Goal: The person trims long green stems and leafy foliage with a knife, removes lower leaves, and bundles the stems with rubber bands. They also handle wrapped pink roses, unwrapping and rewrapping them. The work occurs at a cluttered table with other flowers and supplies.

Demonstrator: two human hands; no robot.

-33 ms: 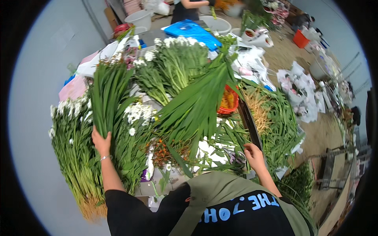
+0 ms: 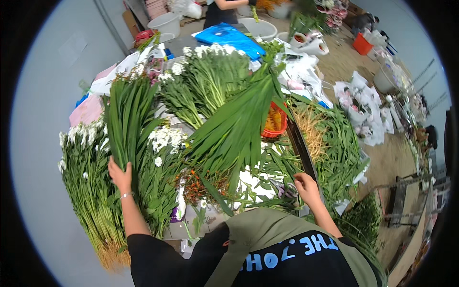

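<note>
A bunch of long, sword-shaped green leaves (image 2: pixel 126 115) stands upright at the left, orange-brown tips at its top. My left hand (image 2: pixel 120 177) grips its lower end, thumb on one side and fingers on the other. On the right, my right hand (image 2: pixel 308 189) is half curled beside cut leaves at the table's edge; what its fingers hold, if anything, is hidden. Between my hands a second fan of long green leaves (image 2: pixel 234 124) lies across the table. Under its lower left edge is a cluster of small orange-red berries (image 2: pixel 203 186). Nearby are white blossoms (image 2: pixel 165 137) on green stems.
White-flowered bundles lie at the left (image 2: pixel 88 191) and the back (image 2: pixel 210 79). A red basket (image 2: pixel 274 129) holds orange stuff. Right of the dark table edge (image 2: pixel 303 148) are heaped stems (image 2: pixel 334 148). Blue plastic (image 2: pixel 229 39) lies at the back; another person's arm (image 2: pixel 232 5) shows beyond.
The whole view has shifted slightly, so everything sits a little further left. My left hand's place on the leaf bunch is nearly the same; my right hand has hardly moved.
</note>
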